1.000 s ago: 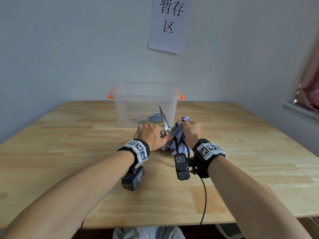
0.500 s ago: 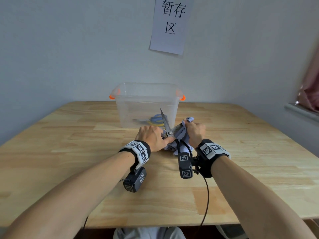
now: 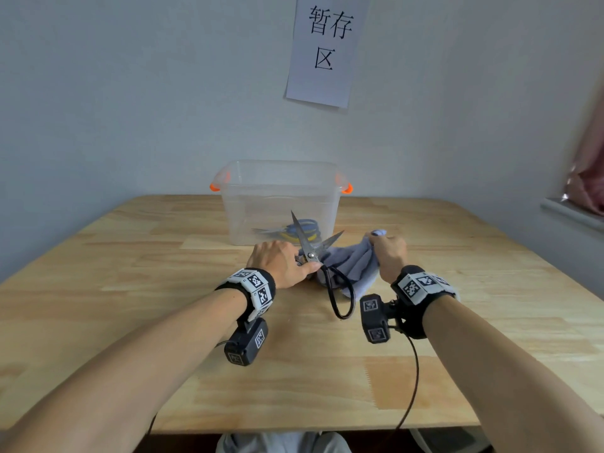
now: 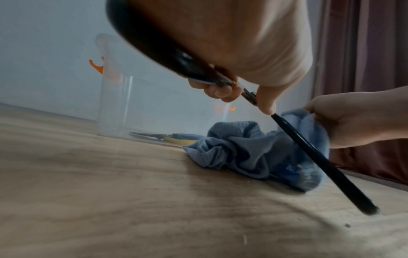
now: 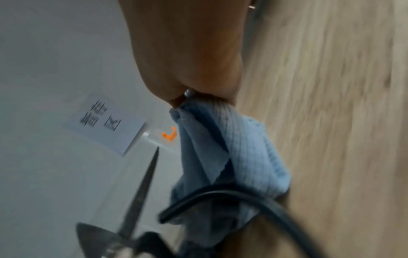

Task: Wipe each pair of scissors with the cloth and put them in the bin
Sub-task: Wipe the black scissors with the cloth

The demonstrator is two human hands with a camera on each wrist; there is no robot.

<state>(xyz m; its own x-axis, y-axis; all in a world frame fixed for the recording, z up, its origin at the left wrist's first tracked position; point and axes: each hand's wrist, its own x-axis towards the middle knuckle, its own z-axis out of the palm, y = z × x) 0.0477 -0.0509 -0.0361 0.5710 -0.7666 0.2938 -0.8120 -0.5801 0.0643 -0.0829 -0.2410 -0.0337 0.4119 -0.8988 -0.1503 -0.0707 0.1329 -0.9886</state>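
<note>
1. The left hand [image 3: 281, 261] grips the scissors [image 3: 310, 246] at the pivot, thumb and fingers curled round the joint. The blades stand spread in a V and point up and away toward the bin [image 3: 279, 204]. One black handle loop hangs free toward the person.
2. To wipe well, I would keep that pivot grip firm so the blades cannot swing. The spread is useful, since each blade can be cleaned alone.
3. The cloth [image 3: 351, 263], blue and ribbed, lies bunched on the table [image 3: 130, 289] just right of the scissors, under the right-hand blade. I cannot tell whether it touches the steel.
4. The right hand [image 3: 389, 253] pinches one end of the cloth in curled fingers, drawn out to the right.
5. My advice: fold the cloth over one blade and stroke from pivot to tip, fingers behind the edge. Do both faces, then the other blade and the handles.
6. The bin is clear with orange clips and stands just beyond the hands. It already holds another pair with blue and yellow handles, so this pair goes in next, best closed and lowered handles first.
7. Writing: a paper sign [image 3: 323, 50] on the wall above the bin reads 暂存区. The wrist bands carry black-and-white square codes, no words. No brand can be read.
</note>
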